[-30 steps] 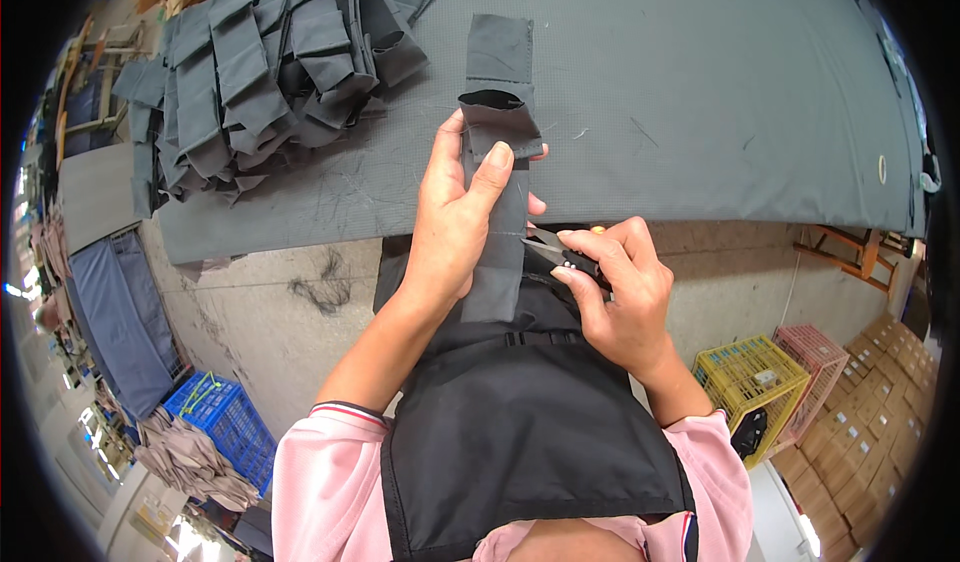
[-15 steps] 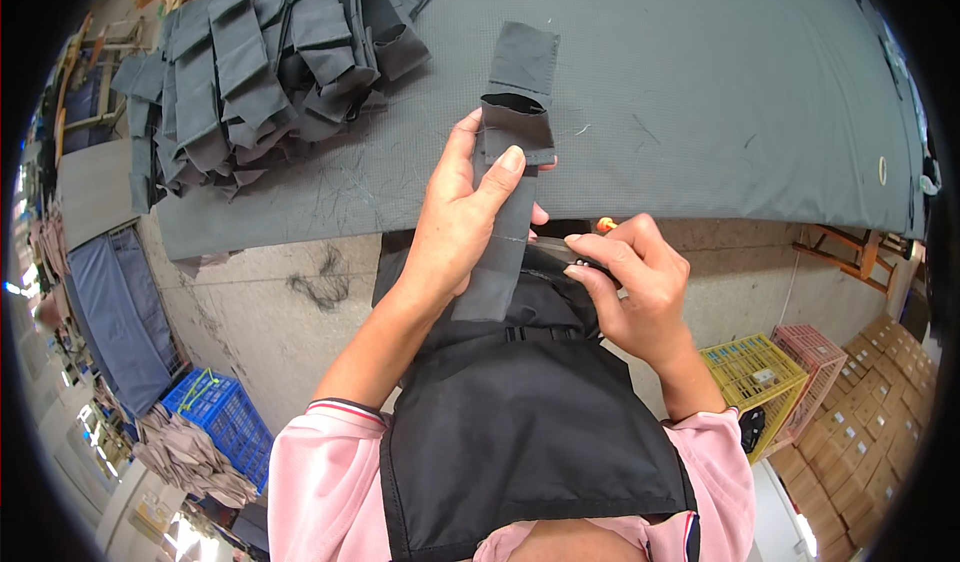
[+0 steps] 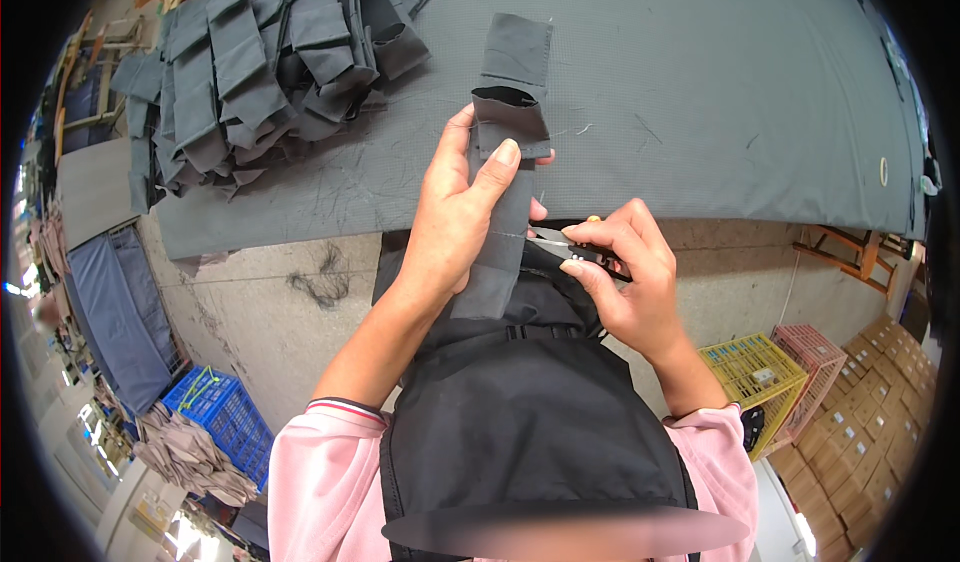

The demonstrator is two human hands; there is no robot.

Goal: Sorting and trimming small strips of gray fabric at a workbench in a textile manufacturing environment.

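Grey fabric strip (image 3: pixel 512 197), just one, lies toward twelve o'clock, held in our left hand (image 3: pixel 460 202); our right hand (image 3: pixel 640 272) pinches one pair of thread snips (image 3: pixel 556 240) at three. One strip heap (image 3: pixel 255 72) sits toward ten; one yellow crate (image 3: pixel 735 367), toward four, bears one pale tag (image 3: pixel 763 375), unreadably small.

Strip: dark grey cloth, long and narrow (image 3: pixel 508 212), slightly tilted, top leaning right.
Hold: left hand (image 3: pixel 465 197), thumb across its front, fingers behind.
Upper end: flat, squared, stitched along right edge; over the table (image 3: pixel 700 112).
Fold: below that end, mouth gaping, dark inside.
Lower end: hanging past the table edge, toward the wearer; pale stitch line crossing above it.
Snips: pale metal blades (image 3: pixel 550 239), black body, in right hand (image 3: pixel 635 277).
Snips' pose: pointing left, tips beside strip's right edge near stitch line; contact unclear.
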